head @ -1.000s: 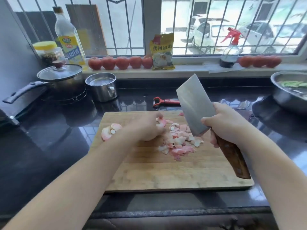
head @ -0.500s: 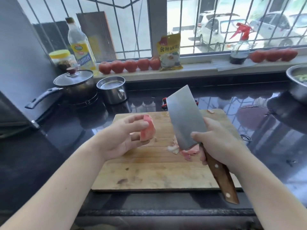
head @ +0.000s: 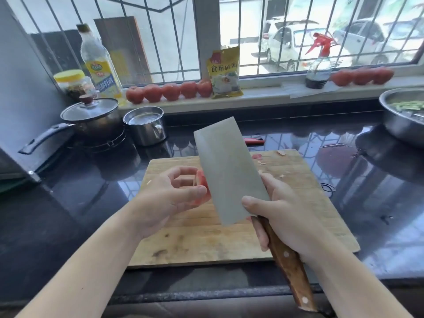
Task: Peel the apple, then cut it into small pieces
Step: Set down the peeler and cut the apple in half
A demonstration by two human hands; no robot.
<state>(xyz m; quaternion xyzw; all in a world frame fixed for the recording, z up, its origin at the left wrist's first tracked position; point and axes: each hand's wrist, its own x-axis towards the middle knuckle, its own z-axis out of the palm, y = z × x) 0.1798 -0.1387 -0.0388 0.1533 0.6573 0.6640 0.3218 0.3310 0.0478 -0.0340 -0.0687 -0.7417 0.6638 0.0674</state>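
My left hand [head: 169,198] holds a pink-red piece of apple [head: 203,187] between thumb and fingers, lifted above the wooden cutting board [head: 206,244]. My right hand [head: 282,214] grips the wooden handle of a broad cleaver [head: 227,171], thumb on the flat of the blade. The blade stands upright, its flat right beside the apple piece and hiding part of it. A few peel scraps [head: 259,157] lie at the far edge of the board; the blade hides the board behind it.
A red peeler [head: 253,141] lies on the dark counter behind the board. A lidded saucepan [head: 91,118] and a steel pot [head: 146,125] stand at the back left. A steel bowl [head: 399,118] sits at the right. Tomatoes [head: 169,90], bottles and a yellow bag line the sill.
My left hand picked an apple piece up from the pile on the board and raised it. The cleaver swung in close beside the piece, now covering part of it.
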